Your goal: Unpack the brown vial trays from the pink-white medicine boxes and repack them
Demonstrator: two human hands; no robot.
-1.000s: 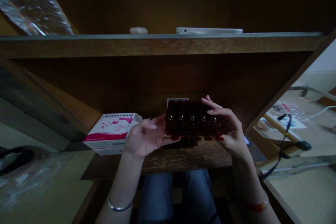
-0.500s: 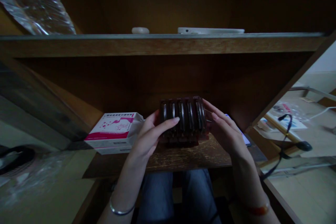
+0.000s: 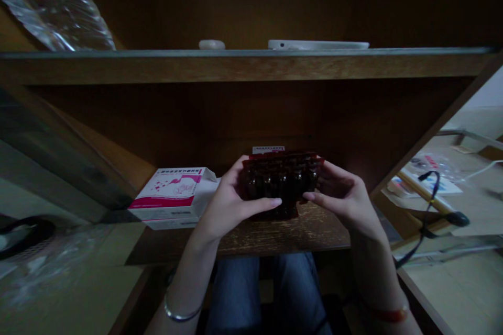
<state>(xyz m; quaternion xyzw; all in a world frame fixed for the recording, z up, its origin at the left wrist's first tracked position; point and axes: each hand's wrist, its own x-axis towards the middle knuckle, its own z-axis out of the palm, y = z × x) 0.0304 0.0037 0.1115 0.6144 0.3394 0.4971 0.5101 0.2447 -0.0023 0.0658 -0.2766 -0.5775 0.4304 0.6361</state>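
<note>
Between my two hands is a stack of dark brown ampoule strips (image 3: 282,180), glossy and ribbed, held just above the wooden desk. My left hand (image 3: 231,199) wraps its left end, with the thumb lying across the front. At the opposite end my right hand (image 3: 346,196) is closed around the stack, thumb on the lower front and fingers behind. A white and pink carton (image 3: 168,193) with an end flap lies to the left of my left hand. Behind the stack, the top of another white printed box (image 3: 268,149) peeks out, mostly hidden.
Overhead, a shelf edge (image 3: 251,67) crosses the view, bearing a white flat object (image 3: 318,45), a small pale rounded item (image 3: 211,44) and clear plastic wrapping (image 3: 55,8). A black cable (image 3: 426,209) hangs at the right. The desk surface (image 3: 275,238) ends above my knees.
The stack has tipped, so its ribbed face gives way to the rounded ends. My right hand has closed around its right side, and the box behind has come into view.
</note>
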